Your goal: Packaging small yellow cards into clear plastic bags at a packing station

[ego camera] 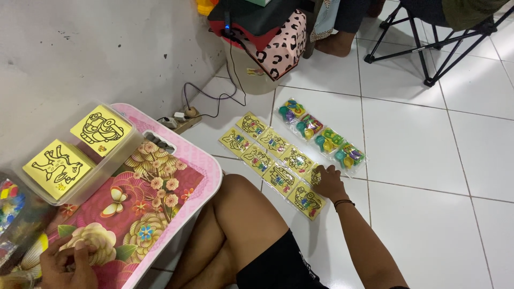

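A person seated on a white tiled floor reaches out with the right hand, fingers spread loosely and resting flat on one yellow picture card near the end of two rows of yellow cards; nothing is gripped. Just beyond the hand lies a row of four clear packets of small coloured scoops. The left hand, curled low at the near corner of a pink floral bench, seems to pinch something small, though what it has cannot be told. Beyond that hand a clear plastic box holds two stacks of yellow square sheets printed with black line drawings. Judged from the layout, the card is best slid with light fingertip pressure, keeping its edges in line with its neighbours so the rows stay even. A power strip with trailing cable lies by the wall, and a folding chair stands well beyond the cards.
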